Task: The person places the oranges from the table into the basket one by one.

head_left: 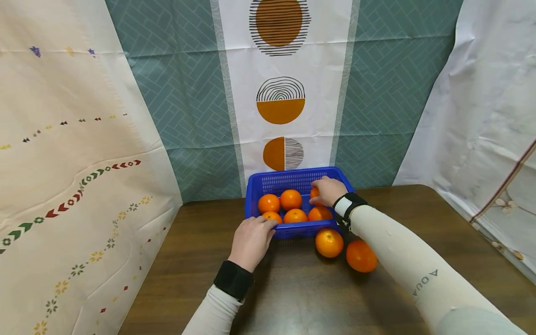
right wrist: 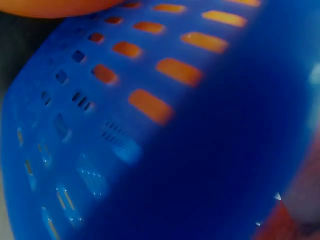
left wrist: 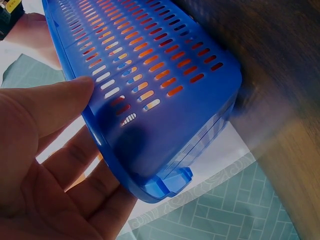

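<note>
A blue slotted plastic basket [head_left: 299, 226] stands at the back of the table with several oranges [head_left: 291, 199] inside. At its near left, my left hand [head_left: 250, 241] grips the rim. The left wrist view has the thumb [left wrist: 60, 102] on the basket's outer wall [left wrist: 170, 125] and the other fingers on the inner side. My right hand [head_left: 330, 190] reaches over the basket's right part and holds an orange [head_left: 314, 192] there. In the right wrist view the basket wall [right wrist: 215, 145] fills most of the picture, and the right hand's grip is hidden.
Two more oranges lie on the brown table [head_left: 301, 284] in front of the basket: one near its front wall [head_left: 329, 243], the other [head_left: 361, 256] beside the right forearm. A patterned cloth [head_left: 289, 65] hangs right behind the basket, and pale cloths flank the table.
</note>
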Motion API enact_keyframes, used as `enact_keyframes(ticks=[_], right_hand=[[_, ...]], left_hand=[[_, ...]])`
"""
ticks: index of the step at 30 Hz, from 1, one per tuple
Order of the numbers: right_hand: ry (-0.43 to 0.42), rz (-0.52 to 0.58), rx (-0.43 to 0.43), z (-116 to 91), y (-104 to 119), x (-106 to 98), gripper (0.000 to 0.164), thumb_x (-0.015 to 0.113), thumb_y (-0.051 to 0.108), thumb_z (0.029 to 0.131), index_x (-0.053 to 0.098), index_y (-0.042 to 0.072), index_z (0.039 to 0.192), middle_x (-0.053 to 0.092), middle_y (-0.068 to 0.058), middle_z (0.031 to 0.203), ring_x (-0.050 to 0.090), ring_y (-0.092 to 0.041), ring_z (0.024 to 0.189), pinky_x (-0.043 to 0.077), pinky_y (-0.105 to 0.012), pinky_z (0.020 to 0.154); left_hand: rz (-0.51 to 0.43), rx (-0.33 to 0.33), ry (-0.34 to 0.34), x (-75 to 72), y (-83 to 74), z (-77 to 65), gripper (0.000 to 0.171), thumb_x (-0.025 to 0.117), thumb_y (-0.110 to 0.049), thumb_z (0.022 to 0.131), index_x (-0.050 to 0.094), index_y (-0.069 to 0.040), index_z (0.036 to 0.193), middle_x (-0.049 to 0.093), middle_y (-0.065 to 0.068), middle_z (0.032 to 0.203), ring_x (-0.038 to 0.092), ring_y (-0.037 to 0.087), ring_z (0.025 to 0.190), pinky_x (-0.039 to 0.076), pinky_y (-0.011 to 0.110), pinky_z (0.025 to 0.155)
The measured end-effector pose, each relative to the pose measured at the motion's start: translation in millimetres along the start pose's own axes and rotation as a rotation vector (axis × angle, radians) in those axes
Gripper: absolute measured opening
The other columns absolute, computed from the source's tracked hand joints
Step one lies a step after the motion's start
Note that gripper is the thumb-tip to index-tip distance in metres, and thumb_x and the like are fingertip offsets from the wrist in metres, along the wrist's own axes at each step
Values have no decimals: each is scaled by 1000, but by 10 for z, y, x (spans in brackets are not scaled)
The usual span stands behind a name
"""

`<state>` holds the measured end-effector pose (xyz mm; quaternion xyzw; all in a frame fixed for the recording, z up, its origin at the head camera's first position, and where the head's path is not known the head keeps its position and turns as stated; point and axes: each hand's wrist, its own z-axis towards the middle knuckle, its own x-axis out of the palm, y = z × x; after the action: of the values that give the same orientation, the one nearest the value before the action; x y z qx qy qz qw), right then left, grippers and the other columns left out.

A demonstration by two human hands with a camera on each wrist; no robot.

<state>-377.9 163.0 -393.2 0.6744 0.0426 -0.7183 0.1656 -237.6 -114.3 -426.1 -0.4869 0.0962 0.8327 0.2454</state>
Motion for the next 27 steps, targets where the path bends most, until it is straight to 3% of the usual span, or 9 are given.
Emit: enact_keyframes(ticks=[7, 16, 27], right_hand=[[23, 5, 20, 12, 23, -26, 68, 90, 38, 95, 68, 1, 147, 68, -27, 140, 68, -42, 123, 56, -58, 107], [27, 17, -17, 11, 74, -34, 64, 90, 33, 95, 69, -2, 144, 68, -28, 137, 67, -43, 124, 55, -58, 108], [66, 50, -23, 49, 12, 77, 62, 86, 24, 97, 65, -1, 149, 62, -31, 141, 66, -45, 120, 56, -59, 105]], left_hand=[[-4, 6, -9, 2, 2, -3, 23, 87, -23, 98, 84, -16, 119, 81, 5, 106, 71, 27, 89, 62, 44, 94], [6, 17, -20, 0, 5, -2, 22, 87, -24, 98, 84, -17, 119, 81, 4, 106, 71, 26, 87, 62, 44, 91], [10, 20, -15, 5, 12, -3, 21, 87, -24, 98, 84, -18, 119, 80, 4, 103, 69, 26, 85, 62, 42, 90]])
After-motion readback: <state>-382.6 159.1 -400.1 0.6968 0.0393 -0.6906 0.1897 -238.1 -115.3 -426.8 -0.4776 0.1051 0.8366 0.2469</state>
